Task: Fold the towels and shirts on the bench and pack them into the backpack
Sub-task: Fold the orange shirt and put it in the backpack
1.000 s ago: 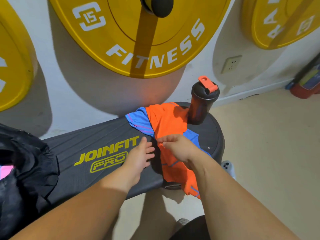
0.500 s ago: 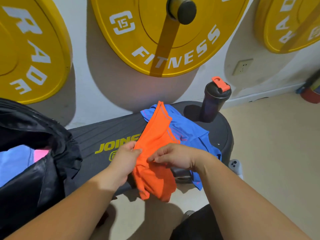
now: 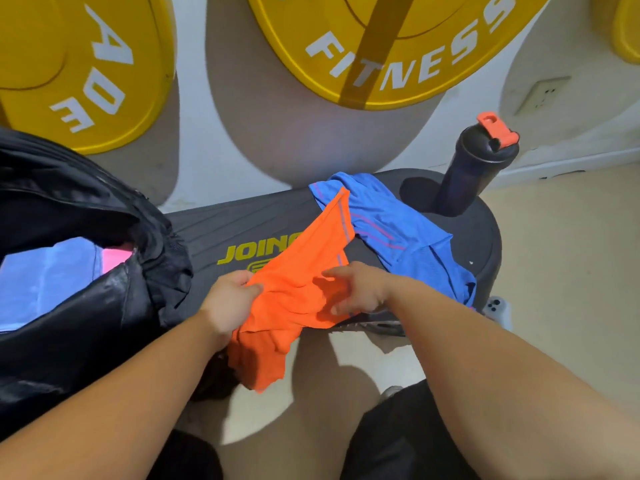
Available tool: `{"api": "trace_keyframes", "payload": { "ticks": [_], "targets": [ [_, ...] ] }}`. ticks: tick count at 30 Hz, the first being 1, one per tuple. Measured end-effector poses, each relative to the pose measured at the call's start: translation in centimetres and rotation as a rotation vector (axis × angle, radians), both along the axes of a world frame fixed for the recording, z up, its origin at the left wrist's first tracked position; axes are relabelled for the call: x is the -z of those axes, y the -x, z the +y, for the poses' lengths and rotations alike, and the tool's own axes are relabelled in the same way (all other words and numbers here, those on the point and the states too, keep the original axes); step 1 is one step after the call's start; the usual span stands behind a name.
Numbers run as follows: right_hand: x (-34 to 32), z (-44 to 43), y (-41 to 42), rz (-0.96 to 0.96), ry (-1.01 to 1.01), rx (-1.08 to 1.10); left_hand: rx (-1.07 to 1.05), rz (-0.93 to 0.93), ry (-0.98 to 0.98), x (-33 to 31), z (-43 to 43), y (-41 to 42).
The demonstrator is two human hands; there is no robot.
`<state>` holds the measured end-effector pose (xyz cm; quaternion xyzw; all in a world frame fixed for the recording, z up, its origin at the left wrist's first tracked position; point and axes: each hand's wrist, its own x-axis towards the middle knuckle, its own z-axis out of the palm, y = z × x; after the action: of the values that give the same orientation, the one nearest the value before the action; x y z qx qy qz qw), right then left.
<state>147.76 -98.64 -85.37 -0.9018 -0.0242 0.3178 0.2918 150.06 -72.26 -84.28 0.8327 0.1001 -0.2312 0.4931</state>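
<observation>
An orange shirt (image 3: 294, 289) hangs over the front edge of the black bench (image 3: 221, 223). My left hand (image 3: 230, 303) pinches its left side and my right hand (image 3: 356, 289) grips its right side. A blue shirt (image 3: 391, 220) lies crumpled on the bench behind it, one end drooping over the front edge. The black backpack (image 3: 86, 306) stands open on the left end of the bench. A light blue towel (image 3: 38, 278) and something pink show inside it.
A black shaker bottle with an orange lid (image 3: 474, 168) stands at the bench's right end. Yellow weight plates (image 3: 381, 46) hang on the white wall behind. A small white device (image 3: 497, 306) lies on the beige floor by the bench.
Both hands took hold of the orange shirt and pulled it left and toward me, off the blue shirt. The view swung left, bringing the open backpack into sight.
</observation>
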Motion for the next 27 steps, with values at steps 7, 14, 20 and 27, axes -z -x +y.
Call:
{"api": "trace_keyframes", "payload": {
  "ticks": [7,14,20,27],
  "targets": [
    [-2.0,4.6,-2.5,-0.471,-0.371,0.006,0.151,-0.032,0.335,-6.0,-3.3,-1.9],
    [-5.4,3.4,-3.2,-0.404,-0.521,0.330,0.457,-0.274,-0.174,-5.4,-1.6,-1.9],
    [-8.8,1.3,-1.4,-0.354,-0.713,0.766,0.135,-0.165,0.054,-4.0,-0.5,0.2],
    [-11.1,-2.2,2.0,-0.217,-0.400,0.863,0.069,-0.307,0.177,-10.1,0.0,0.4]
  ]
}}
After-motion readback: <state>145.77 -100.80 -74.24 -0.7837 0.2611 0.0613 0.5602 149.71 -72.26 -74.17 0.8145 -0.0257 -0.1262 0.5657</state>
